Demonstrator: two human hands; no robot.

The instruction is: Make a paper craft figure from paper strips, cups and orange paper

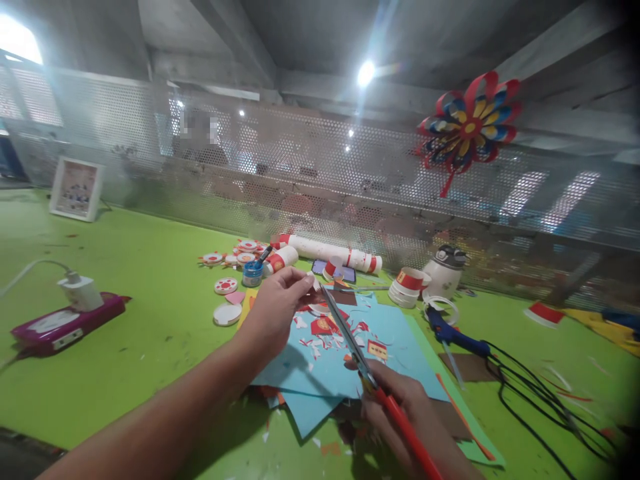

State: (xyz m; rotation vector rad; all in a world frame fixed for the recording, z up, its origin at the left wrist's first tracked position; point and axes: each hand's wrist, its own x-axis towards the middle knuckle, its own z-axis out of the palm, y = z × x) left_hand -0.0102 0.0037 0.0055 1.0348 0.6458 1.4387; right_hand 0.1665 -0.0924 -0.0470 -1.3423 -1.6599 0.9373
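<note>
Left hand (274, 305) pinches a small white piece (315, 284) between thumb and fingertips, held above the far edge of the blue sheet (396, 325). Right hand (395, 399) grips the scissors (346, 332) by the red handles, blades angled up-left over the sheet's middle. Tips are right at the piece; can't tell if they touch it. Blades look nearly closed, though blur hides the gap.

For a clean snip I'd keep the scissors steady and turn the piece into them. Short bites, and cut deeper than the tips if there's room (tips alone tend to chew card). Left fingertips sit close to the blades, so pinch further back. Staying over the sheet should catch the offcuts; scraps (314, 345) already litter its middle, so watch for finished bits getting lost there.

Glue gun (459, 339) lies beyond the sheet's right edge, cable (531, 395) trailing toward the table's (165, 285) near right corner. Keep the right elbow clear of it.
</note>
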